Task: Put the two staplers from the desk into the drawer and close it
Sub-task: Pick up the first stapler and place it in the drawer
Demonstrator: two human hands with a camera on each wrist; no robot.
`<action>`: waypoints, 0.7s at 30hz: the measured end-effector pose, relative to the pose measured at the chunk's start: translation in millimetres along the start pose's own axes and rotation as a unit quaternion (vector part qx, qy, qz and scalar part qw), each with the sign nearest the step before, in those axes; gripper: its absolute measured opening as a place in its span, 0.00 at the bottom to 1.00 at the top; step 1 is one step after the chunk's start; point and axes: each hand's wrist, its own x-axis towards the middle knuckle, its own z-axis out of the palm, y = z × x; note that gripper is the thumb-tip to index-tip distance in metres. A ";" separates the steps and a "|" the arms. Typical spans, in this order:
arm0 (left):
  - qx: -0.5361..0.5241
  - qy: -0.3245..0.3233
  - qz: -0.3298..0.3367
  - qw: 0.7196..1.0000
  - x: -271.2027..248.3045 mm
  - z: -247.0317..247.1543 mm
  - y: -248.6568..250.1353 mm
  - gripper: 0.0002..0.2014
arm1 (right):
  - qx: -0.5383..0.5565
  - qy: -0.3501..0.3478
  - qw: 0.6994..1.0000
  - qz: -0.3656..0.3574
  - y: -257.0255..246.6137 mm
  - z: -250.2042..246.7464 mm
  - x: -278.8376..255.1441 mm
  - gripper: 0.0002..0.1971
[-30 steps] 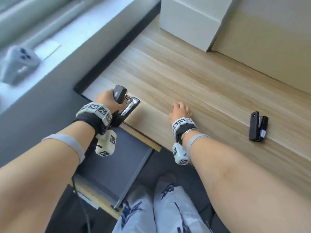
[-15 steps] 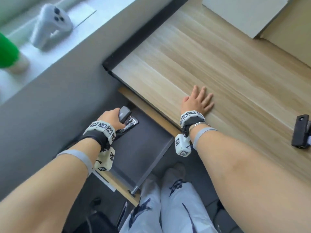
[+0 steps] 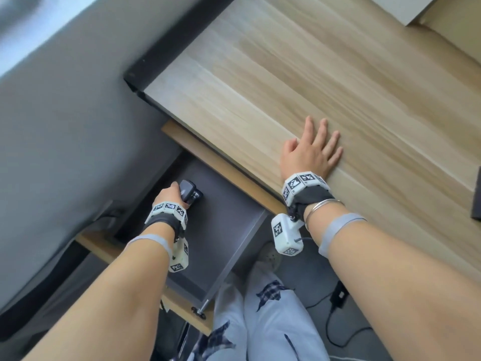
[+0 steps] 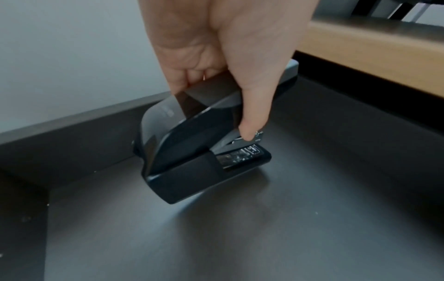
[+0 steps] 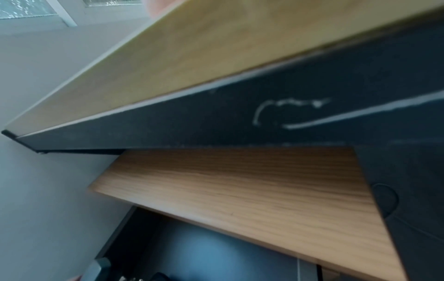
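Observation:
My left hand [image 3: 173,196] grips a black stapler [image 3: 190,194] low inside the open dark drawer [image 3: 229,230], near its back left corner. In the left wrist view the stapler [image 4: 192,152] is tilted, its base at or just above the drawer floor [image 4: 240,228], thumb [image 4: 254,114] on one side and fingers curled over the top. My right hand [image 3: 312,149] lies flat, fingers spread, on the wooden desk [image 3: 312,74] near its front edge. The second black stapler [image 3: 477,194] shows only as a dark sliver at the right frame edge on the desk.
The drawer's wooden front panel [image 3: 182,306] stands out towards my legs [image 3: 260,321]. A grey wall [image 3: 65,126] runs along the left. A cable and adapter [image 3: 338,295] lie on the floor under the desk. A pale box corner [image 3: 406,9] sits at the desk's far end.
My left hand carried the stapler off the desk edge and down into the drawer. My right hand uncurled and now lies flat on the desk. The view swung left, pushing the second stapler to the edge.

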 end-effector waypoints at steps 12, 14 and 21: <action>-0.021 -0.047 -0.032 0.998 27.8 25.5 -5.4 0.29 | -0.005 0.023 1.000 -0.002 0.7 2.4 -0.2 0.31; -0.018 -0.044 -0.032 0.998 28.2 27.1 -4.9 0.28 | -0.001 0.027 1.000 0.000 1.3 2.7 -0.1 0.31; -0.031 -0.050 -0.022 0.998 17.3 12.7 -0.6 0.27 | 0.008 0.031 0.999 -0.003 0.5 0.7 -2.0 0.31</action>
